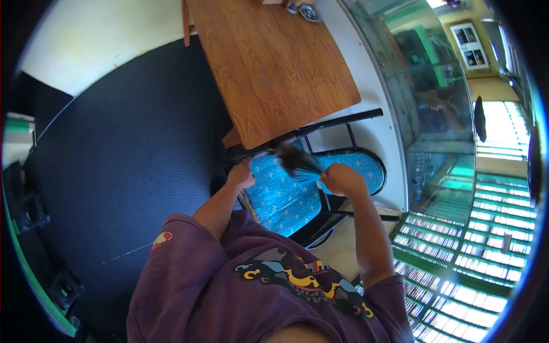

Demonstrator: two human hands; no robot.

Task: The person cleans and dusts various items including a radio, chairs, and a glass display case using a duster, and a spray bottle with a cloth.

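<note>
The right hand (341, 178) is closed on a small brush (297, 162) over the blue chair seat (283, 197), while the left hand (241, 174) grips the chair frame (320, 128), probably to steady it.

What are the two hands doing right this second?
Left hand: closed on the edge of the blue chair.
Right hand: closed around the handle of a small brush held over the chair seat.
</note>
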